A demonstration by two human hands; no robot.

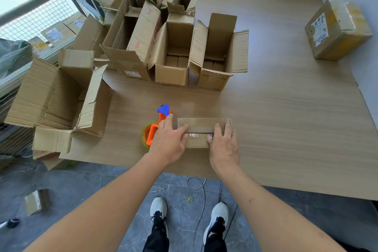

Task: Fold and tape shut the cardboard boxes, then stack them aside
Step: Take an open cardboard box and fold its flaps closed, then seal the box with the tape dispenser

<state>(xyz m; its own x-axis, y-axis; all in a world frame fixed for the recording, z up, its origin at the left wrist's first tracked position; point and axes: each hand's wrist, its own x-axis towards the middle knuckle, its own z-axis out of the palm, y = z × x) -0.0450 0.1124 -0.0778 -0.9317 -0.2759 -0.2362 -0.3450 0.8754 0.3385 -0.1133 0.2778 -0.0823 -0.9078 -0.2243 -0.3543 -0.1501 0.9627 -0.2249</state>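
Hands first: your left hand (pixel 170 143) lies flat and spread on the left end of the small cardboard box (pixel 201 131), fingers over its top edge, and your right hand (pixel 223 143) presses palm-down on the right end, fingers curled over the far side. Neither hand closes around anything else. That box lies closed on the counter (pixel 286 129) at 6 o'clock, near the front edge, with a strip of clear tape (pixel 199 135) showing between your hands. Just beside your left hand, at 9 o'clock from the box, lies the orange tape dispenser (pixel 155 127) with its blue tip. Open boxes (pixel 171 55) crowd the counter at 12 and 10 o'clock. One taped box (pixel 337 30) rests well apart at 2 o'clock.
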